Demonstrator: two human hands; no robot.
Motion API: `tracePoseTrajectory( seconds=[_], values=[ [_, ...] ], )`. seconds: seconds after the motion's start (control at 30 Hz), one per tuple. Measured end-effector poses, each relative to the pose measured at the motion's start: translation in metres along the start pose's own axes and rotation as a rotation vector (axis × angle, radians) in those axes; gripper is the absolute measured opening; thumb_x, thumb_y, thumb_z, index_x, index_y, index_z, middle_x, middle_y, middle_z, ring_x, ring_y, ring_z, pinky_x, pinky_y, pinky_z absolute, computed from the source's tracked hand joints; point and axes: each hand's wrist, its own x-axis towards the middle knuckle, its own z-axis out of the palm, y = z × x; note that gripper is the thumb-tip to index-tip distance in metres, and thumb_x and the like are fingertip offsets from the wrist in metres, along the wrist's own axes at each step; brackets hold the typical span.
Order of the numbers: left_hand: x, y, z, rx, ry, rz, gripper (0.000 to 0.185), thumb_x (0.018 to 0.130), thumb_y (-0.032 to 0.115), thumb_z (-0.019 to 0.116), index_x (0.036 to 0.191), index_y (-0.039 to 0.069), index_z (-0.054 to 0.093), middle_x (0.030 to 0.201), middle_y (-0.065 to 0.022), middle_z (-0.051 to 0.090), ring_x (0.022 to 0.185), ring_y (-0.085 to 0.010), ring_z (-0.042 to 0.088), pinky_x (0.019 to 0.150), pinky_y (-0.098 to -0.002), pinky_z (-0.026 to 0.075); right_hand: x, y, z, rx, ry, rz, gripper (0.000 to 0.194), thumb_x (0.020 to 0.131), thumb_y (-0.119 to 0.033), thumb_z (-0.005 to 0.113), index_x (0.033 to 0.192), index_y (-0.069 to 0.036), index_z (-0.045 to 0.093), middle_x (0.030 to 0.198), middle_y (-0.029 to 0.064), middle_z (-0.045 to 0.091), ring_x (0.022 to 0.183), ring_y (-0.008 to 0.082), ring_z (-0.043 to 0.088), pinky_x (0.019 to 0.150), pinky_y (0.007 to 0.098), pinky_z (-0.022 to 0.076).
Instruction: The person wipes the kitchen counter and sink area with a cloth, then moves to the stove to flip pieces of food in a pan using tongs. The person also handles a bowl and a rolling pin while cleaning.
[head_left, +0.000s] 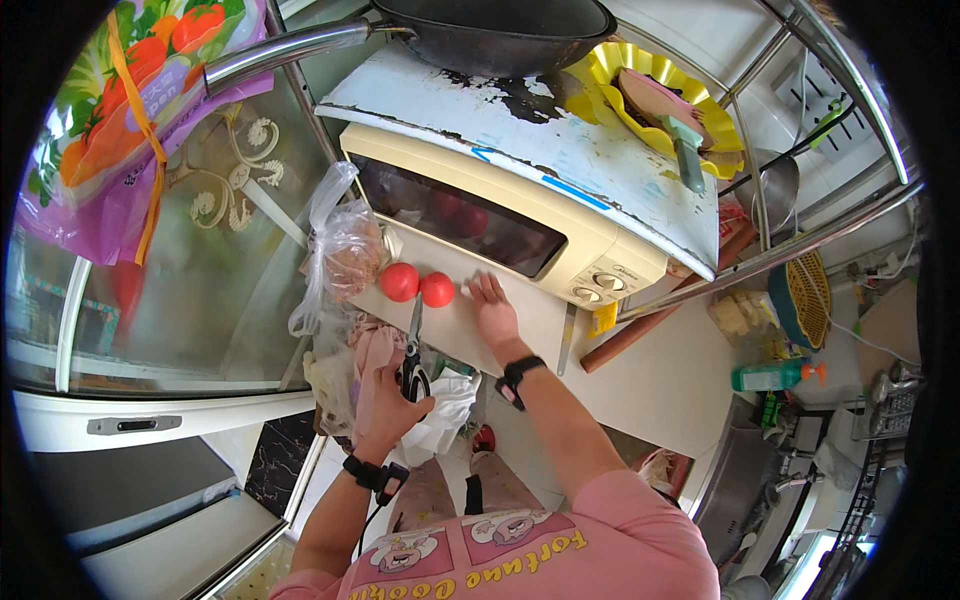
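Two red tomatoes, one on the left (400, 282) and one on the right (437, 289), sit side by side on the pale counter (480, 334) before the cream microwave oven (510, 217). My left hand (390, 405) is at the black handles of kitchen scissors (412, 352), whose blades point towards the tomatoes; how firmly it grips them is unclear. Just right of the tomatoes, my right hand (493, 311) lies palm down on the counter, its fingers near the microwave's front. A knotted clear plastic bag with brownish contents (349, 259) stands left of the tomatoes.
Above the microwave, a peeling white board (450, 97) carries a black wok (502, 34) and a yellow scalloped dish (607, 67) with a green-handled tool. A flat metal strip (567, 341) and a reddish-brown rod (630, 339) lie right. White crumpled plastic (442, 420) hangs below the counter's edge.
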Motion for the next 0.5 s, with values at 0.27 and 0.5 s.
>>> tracePoseTrajectory(
  seconds=[0.27,0.5],
  values=[
    [-0.002,0.002,0.006,0.151,-0.005,0.096,0.076,0.059,0.029,0.076,0.119,-0.004,0.043,0.112,-0.0194,0.044,0.100,-0.0314,0.049,0.086,-0.0369,0.044,-0.108,0.014,-0.050,0.037,0.000,-0.013,0.036,0.077,-0.006,0.053,0.113,-0.008,0.059,0.117,0.0115,0.058,0.112,0.0265,0.055,0.093,0.0360,0.0471],
    [-0.004,-0.029,0.009,0.055,0.008,0.050,0.077,0.058,0.025,0.077,0.118,-0.007,0.040,0.111,-0.0181,0.041,0.097,-0.0303,0.049,0.084,-0.0365,0.045,0.033,-0.008,0.023,-0.101,0.141,0.242,0.041,0.080,-0.008,0.051,0.121,-0.003,0.053,0.123,0.0164,0.054,0.115,0.0296,0.053,0.089,0.0344,0.0491]
  ],
)
